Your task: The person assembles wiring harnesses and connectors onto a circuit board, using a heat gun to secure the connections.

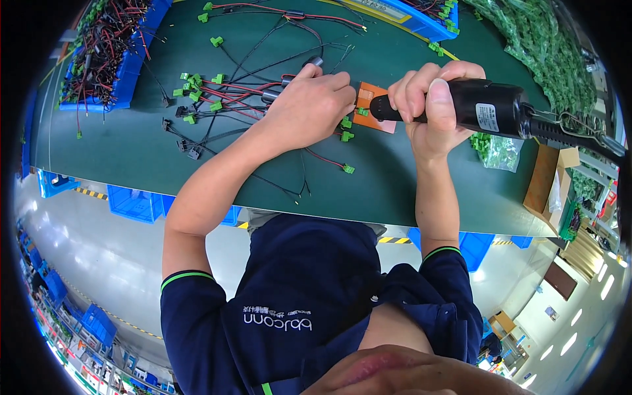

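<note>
My right hand [434,108] is wrapped round a black electric screwdriver [484,105], held nearly level with its tip end pointing left. That end is over an orange block [374,124] on the table. At the block's left edge, my left hand [306,108] is closed, its fingertips by a small green terminal connector [362,112] that sits under the screwdriver's end. The fingers partly hide what they grip. Red and black cables [240,92] with green connectors spread out left of and beneath this hand. Two more green connectors [346,135] lie just below its fingers.
A blue bin [122,82] heaped with cables stands at the left, another blue bin [421,23] at the top. Clear plastic bags of green parts [533,52] cover the right side. A cardboard box [550,181] sits at the right table edge. The screwdriver's cord [566,135] trails right.
</note>
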